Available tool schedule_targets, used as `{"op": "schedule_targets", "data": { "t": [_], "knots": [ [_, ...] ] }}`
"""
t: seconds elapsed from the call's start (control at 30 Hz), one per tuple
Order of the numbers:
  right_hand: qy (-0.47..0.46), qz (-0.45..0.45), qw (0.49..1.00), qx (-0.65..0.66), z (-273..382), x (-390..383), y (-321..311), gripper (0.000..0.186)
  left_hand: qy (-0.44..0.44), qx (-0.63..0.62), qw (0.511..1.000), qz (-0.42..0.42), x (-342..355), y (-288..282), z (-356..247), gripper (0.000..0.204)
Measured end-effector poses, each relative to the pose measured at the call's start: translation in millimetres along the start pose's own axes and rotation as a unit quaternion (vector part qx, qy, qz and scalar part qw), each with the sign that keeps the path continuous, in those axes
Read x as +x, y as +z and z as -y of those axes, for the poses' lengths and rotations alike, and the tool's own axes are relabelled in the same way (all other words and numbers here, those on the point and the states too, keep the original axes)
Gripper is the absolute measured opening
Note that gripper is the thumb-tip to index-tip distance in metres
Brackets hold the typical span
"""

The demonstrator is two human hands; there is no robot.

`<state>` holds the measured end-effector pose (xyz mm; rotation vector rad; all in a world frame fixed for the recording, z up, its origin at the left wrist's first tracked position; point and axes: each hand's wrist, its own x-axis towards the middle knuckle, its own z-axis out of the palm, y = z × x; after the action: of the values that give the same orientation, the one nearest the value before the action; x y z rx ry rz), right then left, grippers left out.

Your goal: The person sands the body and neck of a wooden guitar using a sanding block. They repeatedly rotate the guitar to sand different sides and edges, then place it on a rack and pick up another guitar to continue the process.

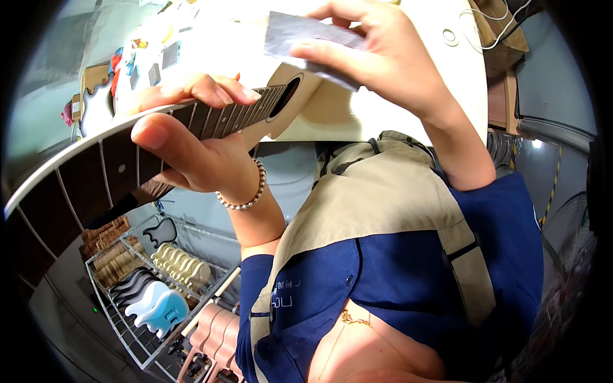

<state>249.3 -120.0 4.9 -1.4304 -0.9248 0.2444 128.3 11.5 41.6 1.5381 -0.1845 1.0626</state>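
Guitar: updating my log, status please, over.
Left hand around guitar neck. Right hand gripping grey sheet. Sheet hides part of guitar's body from view.

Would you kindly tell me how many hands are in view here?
2: the left hand is on the guitar neck, and the right hand holds a grey sheet. Neither is fully hidden.

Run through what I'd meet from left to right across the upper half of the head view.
Grey guitar body, left hand at the guitar neck, grey sheet, right hand holding that sheet, white ring, brown cardboard.
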Motion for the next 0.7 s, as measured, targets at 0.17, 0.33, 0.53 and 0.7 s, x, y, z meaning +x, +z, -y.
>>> {"op": "schedule_targets", "data": {
  "t": [0.17,0.33,0.53,0.7],
  "knots": [
    [-0.14,-0.011,0.984,-0.111,0,7,34,0.018,-0.012,-0.006,0.999,0.044,6,-3,-4,0.044],
    [-0.127,0.022,0.982,-0.141,4,15,46,0.016,-0.009,-0.059,0.998,0.001,3,6,-1,0.044],
    [-0.14,0.038,0.978,-0.151,3,21,44,0.015,-0.012,-0.098,0.995,0.004,3,-2,3,0.054],
    [-0.136,0.067,0.983,-0.101,-1,5,21,0.015,0.038,0.015,0.999,-0.012,4,-5,-2,0.045]
  ]
}}
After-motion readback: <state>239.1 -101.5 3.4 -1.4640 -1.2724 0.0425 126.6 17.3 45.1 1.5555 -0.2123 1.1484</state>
